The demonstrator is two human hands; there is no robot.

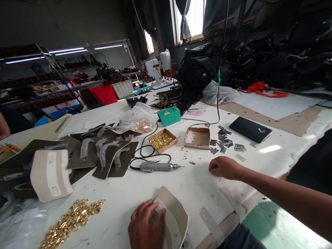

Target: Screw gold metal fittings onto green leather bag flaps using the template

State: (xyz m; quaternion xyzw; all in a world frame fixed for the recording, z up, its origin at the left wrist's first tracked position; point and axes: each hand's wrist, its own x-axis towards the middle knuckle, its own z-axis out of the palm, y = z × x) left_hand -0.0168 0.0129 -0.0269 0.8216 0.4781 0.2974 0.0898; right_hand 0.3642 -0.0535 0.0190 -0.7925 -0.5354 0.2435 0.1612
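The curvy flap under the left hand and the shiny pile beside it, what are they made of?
The flap looks like beige leather or faux leather, matte and smooth, curling under the left hand. The pile looks like gold-coloured metal pieces: they glint brightly.

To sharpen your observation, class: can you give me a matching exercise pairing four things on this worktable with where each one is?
1 left hand
2 right hand
3 electric screwdriver
4 gold hardware pile

A fingers curled, on the bare table
B lying on the beige panel
C heaped far left of that panel
D cabled, beside the box of small gold parts

Pairs: 1-B; 2-A; 3-D; 4-C
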